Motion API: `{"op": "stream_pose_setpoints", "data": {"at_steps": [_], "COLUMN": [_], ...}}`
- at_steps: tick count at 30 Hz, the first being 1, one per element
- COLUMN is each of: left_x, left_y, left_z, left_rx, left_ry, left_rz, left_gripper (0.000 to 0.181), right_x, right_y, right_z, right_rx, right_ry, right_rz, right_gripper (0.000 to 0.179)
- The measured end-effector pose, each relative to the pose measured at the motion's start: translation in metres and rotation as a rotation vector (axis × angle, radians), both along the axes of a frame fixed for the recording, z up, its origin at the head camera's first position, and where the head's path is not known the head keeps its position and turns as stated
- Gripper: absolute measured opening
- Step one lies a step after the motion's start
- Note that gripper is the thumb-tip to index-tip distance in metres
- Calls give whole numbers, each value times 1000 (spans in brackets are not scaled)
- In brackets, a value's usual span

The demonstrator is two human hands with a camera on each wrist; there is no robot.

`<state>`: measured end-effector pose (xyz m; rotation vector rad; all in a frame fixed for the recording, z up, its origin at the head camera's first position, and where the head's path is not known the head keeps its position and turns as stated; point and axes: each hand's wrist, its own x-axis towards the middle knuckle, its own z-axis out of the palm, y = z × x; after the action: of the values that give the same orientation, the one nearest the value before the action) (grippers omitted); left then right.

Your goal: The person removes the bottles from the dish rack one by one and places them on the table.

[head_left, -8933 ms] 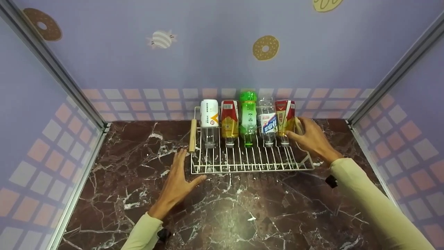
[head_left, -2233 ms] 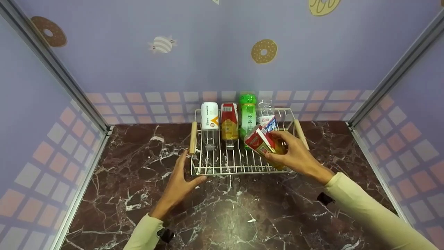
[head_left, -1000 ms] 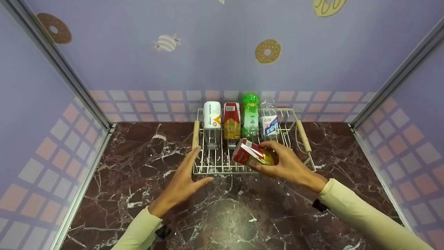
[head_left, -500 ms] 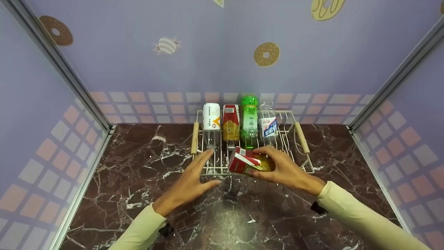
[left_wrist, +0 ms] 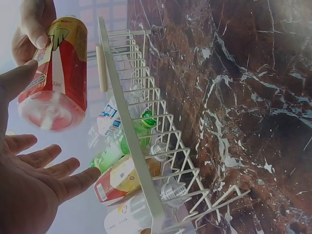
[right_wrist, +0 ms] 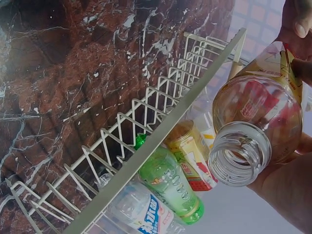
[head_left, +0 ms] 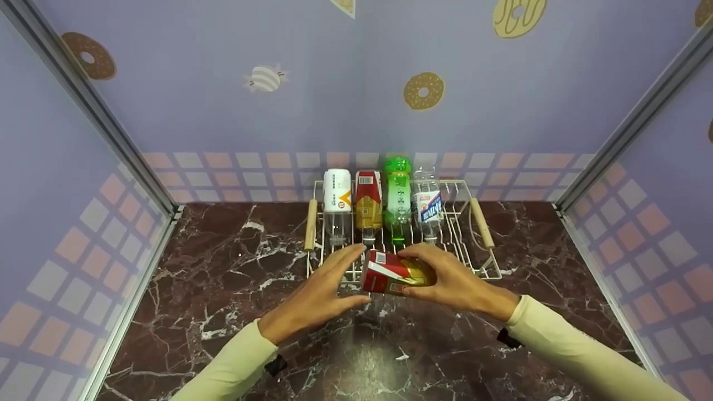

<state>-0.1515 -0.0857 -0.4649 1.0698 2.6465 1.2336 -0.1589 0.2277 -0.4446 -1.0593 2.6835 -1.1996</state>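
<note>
My right hand [head_left: 454,281] grips a red and gold plastic bottle [head_left: 384,275] above the front edge of a white wire rack [left_wrist: 127,114]. The bottle lies nearly level, its base pointing at my left hand [head_left: 317,295]. Its open, capless mouth [right_wrist: 240,155] shows in the right wrist view. My left hand's fingers and thumb are spread beside the base, seemingly without touching it. Standing neck down in the rack are a white-labelled bottle [head_left: 337,192], another red and gold bottle [head_left: 369,200], a green bottle [head_left: 397,200] and a clear bottle with a blue-and-white label [head_left: 428,206].
The rack has wooden handles at its left end [head_left: 311,225] and right end [head_left: 482,223], and stands on a dark marbled tabletop [head_left: 223,312] close to the back wall [head_left: 334,111]. Side walls rise at left and right. The rack's right slots hold no bottle.
My right hand has taken the red and gold bottle from the rack's right end, turned it nearly level and brought it left and nearer. My left hand has moved right, towards its base.
</note>
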Motion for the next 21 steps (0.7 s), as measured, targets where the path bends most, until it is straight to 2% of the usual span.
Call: {"op": "stream_pose_setpoints", "data": {"at_steps": [9, 14, 17, 21], "left_x": [-3, -5, -7, -9], "left_y": [4, 10, 15, 21], "left_z": [0, 1, 2, 5], "left_rx": [-39, -23, 20, 51], "left_ry": [4, -83, -146, -180], "left_rz": [-42, -21, -10, -32], "left_gripper": [94, 89, 83, 74], "right_x": [3, 7, 10, 12], "right_y": [-3, -6, -8, -10], "right_z": [-3, -4, -3, -2], "right_rx": [33, 89, 110, 116], "right_ry": [59, 118, 148, 184], "right_rz": [60, 70, 78, 98], "right_gripper": [66, 67, 69, 71]}}
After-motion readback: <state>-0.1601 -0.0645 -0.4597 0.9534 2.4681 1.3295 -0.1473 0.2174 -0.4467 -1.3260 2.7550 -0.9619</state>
